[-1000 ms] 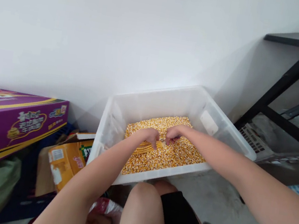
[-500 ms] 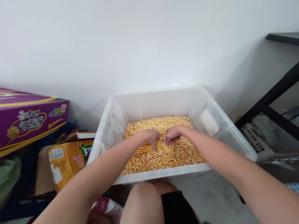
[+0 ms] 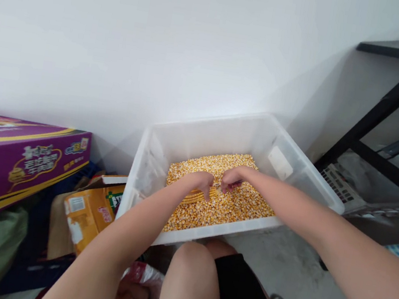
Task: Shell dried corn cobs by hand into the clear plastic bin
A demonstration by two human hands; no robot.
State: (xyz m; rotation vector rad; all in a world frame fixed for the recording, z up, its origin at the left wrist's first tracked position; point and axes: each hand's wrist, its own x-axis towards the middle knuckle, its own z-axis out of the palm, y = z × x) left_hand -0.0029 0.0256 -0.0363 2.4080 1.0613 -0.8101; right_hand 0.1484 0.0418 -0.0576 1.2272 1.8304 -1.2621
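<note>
A corn cob with yellow kernels in rows lies under my left hand, whose fingers are wrapped round it with the thumb pointing down along its end. Just right of the cob's tip is my right hand, its fingers curled together and low over the grain; what they pinch, if anything, is hidden. Loose corn kernels cover the bottom of the translucent plastic bin below both hands.
A purple carton and an opened orange box stand left of the bin. At the right is a black-framed table with a white basket beneath. My knee is against the bin's near side. A plain wall rises behind.
</note>
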